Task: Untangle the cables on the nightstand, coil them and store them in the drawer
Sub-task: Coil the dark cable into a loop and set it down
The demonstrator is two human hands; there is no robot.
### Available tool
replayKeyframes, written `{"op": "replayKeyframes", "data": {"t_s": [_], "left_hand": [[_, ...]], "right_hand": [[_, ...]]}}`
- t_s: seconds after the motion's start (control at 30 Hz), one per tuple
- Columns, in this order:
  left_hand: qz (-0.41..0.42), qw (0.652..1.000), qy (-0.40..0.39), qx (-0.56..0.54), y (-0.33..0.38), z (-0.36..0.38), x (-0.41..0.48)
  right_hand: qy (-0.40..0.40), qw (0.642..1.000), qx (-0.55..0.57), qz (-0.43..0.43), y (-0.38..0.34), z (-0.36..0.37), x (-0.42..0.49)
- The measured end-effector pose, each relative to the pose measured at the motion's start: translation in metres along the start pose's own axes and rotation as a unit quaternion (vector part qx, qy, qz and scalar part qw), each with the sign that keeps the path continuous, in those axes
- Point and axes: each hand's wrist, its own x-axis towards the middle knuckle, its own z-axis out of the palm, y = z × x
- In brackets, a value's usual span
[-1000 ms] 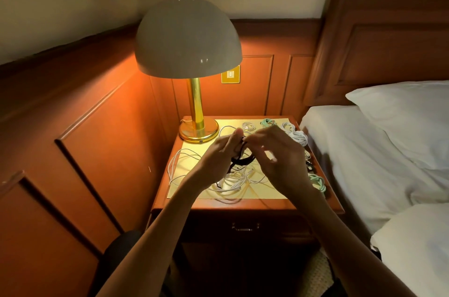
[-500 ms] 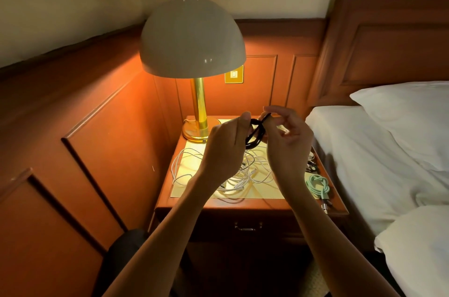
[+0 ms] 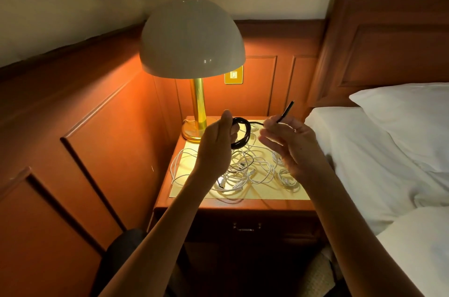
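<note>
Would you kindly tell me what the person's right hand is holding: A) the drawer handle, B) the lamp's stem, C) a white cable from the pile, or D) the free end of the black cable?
D: the right hand pinches the black cable near its free end, while the left hand holds its coiled part above the white cables.

Black cable (image 3: 243, 134) coil gripped by left hand (image 3: 216, 143); free end pinched by right hand (image 3: 289, 141). White cables (image 3: 243, 170) tangled on nightstand (image 3: 218, 204).
</note>
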Motion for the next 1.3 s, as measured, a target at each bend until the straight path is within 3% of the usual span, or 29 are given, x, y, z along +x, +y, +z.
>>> {"op": "replayKeyframes", "data": {"t_s": [0.1, 0.2, 0.37, 0.47, 0.53, 0.6, 0.73, 0.83, 0.9, 0.97, 1.03, 1.07, 1.13, 1.2, 1.23, 1.3], "left_hand": [[-0.055, 0.997, 0.000, -0.049, 0.006, 0.004, -0.004], [-0.056, 0.996, -0.013, -0.063, 0.007, 0.003, -0.001], [-0.058, 0.995, -0.018, -0.073, 0.014, 0.001, 0.002], [-0.054, 0.996, -0.027, -0.058, 0.012, 0.002, 0.002], [-0.052, 0.997, -0.026, -0.055, 0.011, 0.001, 0.005], [-0.040, 0.997, -0.026, -0.059, 0.011, -0.001, 0.008], [-0.028, 0.998, -0.044, -0.032, 0.010, -0.003, 0.011], [-0.028, 0.997, -0.060, -0.039, 0.010, -0.004, 0.010], [-0.030, 0.996, -0.071, -0.041, 0.010, -0.002, 0.009], [-0.037, 0.995, -0.089, -0.041, 0.009, 0.001, 0.008], [-0.043, 0.994, -0.097, -0.035, 0.006, 0.004, 0.006], [-0.050, 0.994, -0.094, -0.037, 0.005, 0.004, 0.005], [-0.056, 0.994, -0.091, -0.038, 0.005, 0.003, 0.005], [-0.052, 0.994, -0.090, -0.022, 0.005, 0.002, 0.005], [-0.050, 0.995, -0.087, -0.017, 0.005, 0.001, 0.005], [-0.048, 0.996, -0.079, -0.005, 0.004, -0.001, 0.007]], "right_hand": [[-0.019, 0.998, -0.054, -0.028, -0.008, -0.005, 0.001], [-0.044, 0.985, -0.144, -0.084, -0.017, -0.011, 0.002], [-0.094, 0.929, -0.322, -0.154, -0.030, -0.018, 0.001], [-0.099, 0.910, -0.367, -0.166, -0.037, -0.016, 0.001], [-0.060, 0.918, -0.348, -0.179, -0.036, -0.015, 0.002], [0.031, 0.915, -0.337, -0.220, -0.028, -0.014, 0.003], [0.082, 0.826, -0.440, -0.343, -0.011, -0.012, 0.002], [0.107, 0.725, -0.547, -0.404, -0.003, -0.013, 0.001], [0.106, 0.662, -0.622, -0.405, 0.007, -0.011, 0.002], [0.113, 0.640, -0.664, -0.371, 0.016, -0.005, 0.004], [0.133, 0.657, -0.645, -0.367, 0.022, 0.001, 0.005], [0.132, 0.691, -0.609, -0.366, 0.023, 0.003, 0.005], [0.113, 0.827, -0.468, -0.290, 0.020, 0.007, 0.008], [0.087, 0.956, -0.240, -0.142, 0.018, 0.014, 0.009], [0.076, 0.984, -0.141, -0.084, 0.019, 0.017, 0.008], [0.068, 0.996, -0.051, -0.025, 0.022, 0.019, 0.007]]}}
